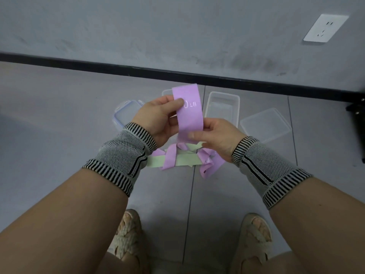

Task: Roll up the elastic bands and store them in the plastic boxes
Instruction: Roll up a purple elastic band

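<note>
Purple band was held flat and upright between both hands above the floor pile: left hand pinched its edge at 9 o'clock, thumb over the printed "LB" mark, while right hand pinched the lower end at 5 o'clock. Remaining purple and green bands lay tangled on the grey tiles at 6 o'clock of the hands. Open plastic box sat at 1 o'clock of the right hand, clear lid at its 2 o'clock, blue-clip lid at 9 o'clock of the left hand.
</note>
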`<state>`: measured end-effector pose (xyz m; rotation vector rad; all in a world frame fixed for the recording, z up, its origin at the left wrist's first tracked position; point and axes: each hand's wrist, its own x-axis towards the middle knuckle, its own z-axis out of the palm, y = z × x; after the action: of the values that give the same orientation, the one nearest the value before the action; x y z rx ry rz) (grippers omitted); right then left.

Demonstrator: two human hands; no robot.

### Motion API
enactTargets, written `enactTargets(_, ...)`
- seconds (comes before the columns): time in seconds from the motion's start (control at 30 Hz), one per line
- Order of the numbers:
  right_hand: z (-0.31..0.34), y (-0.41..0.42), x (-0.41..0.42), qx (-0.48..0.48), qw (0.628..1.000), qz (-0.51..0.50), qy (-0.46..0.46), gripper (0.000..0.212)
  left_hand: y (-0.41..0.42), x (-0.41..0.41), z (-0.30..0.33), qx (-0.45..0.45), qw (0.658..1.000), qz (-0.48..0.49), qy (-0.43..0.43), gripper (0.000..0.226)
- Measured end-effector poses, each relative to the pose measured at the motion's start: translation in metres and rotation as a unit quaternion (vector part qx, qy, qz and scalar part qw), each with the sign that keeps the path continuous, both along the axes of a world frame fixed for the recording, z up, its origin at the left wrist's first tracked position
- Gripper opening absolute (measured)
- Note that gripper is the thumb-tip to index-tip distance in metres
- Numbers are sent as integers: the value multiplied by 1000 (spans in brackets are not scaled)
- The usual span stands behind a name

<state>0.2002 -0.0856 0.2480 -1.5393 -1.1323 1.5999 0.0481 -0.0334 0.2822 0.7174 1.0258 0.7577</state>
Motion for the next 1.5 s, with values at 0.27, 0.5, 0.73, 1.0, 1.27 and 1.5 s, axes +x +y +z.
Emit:
enactTargets(0.27,-17,-9,5,-94,993,68,-1,13,15,-16,-5,-78,988,118,-60,13)
enactTargets(0.5,-25,-15,14,-154,983,94,-17,12,31,-43,-11,-101,957,255,-94,9)
enactTargets(0.73,-19,-11,26,-169,984,-8,47,19,36,-60,-24,-100,944,307,-62,13)
enactTargets(1.0,6,-5,19,-110,983,-31,144,24,26,-45,-40,-78,967,130,203,46)
enactTargets(1.27,19,2,12,-75,963,-130,223,18,-16,-7,-21,335,869,-196,307,56)
enactTargets(1.5,30,0,18,-107,921,-208,310,14,-26,8,-25,522,777,-111,334,34)
